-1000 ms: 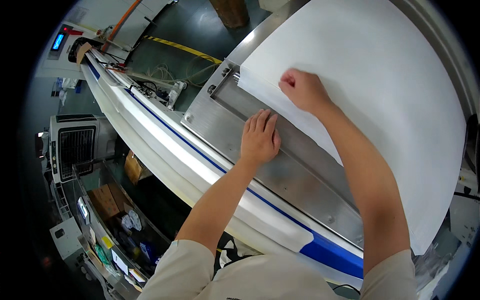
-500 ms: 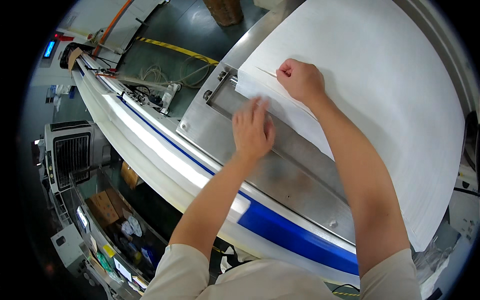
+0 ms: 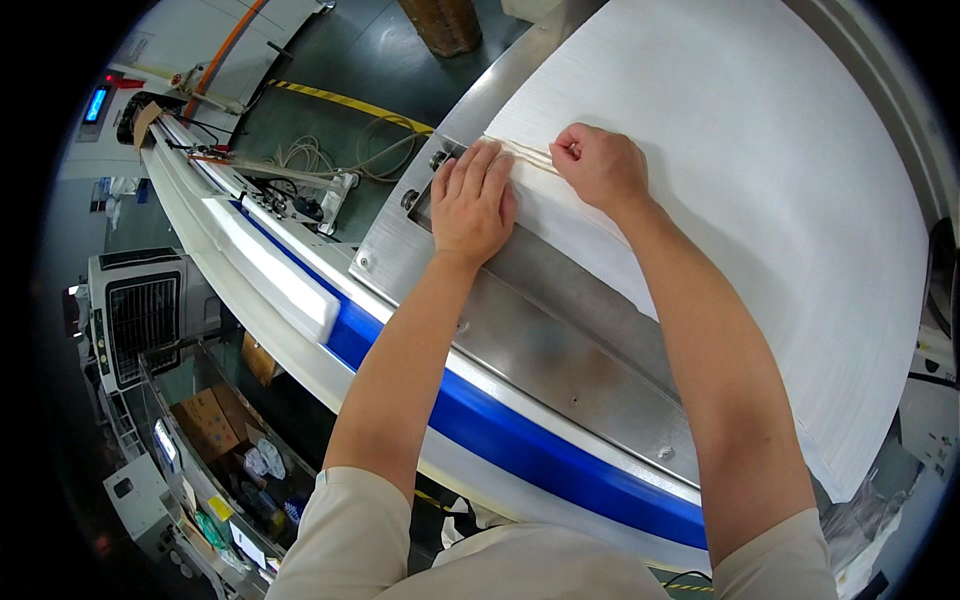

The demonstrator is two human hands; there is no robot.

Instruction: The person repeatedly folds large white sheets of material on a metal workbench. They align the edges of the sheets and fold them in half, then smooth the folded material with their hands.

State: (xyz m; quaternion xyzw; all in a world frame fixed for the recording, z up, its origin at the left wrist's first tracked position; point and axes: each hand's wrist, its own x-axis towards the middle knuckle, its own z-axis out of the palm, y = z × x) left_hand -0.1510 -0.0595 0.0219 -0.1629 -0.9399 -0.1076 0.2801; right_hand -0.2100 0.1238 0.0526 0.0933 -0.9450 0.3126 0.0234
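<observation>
A broad white sheet, paper or cloth, covers the metal table, with its near edge folded into ridges. My right hand is closed in a pinch on the ridged fold of this sheet. Beside it to the left, my left hand lies flat with fingers stretched out, its fingertips on the sheet's corner. Under its palm runs a long recessed metal channel along the sheet's near edge. Dark round knobs sit at the channel's far end, next to my left fingers.
A blue belt runs along the table's near side, with a white strip lying on it at the left. Cables and a yellow-black floor line lie beyond. A cooler unit and a cardboard box stand at left.
My left hand has moved up and left from above the channel onto the sheet's corner. My right hand stays nearly in place. The white strip has slid far left, exposing more blue belt.
</observation>
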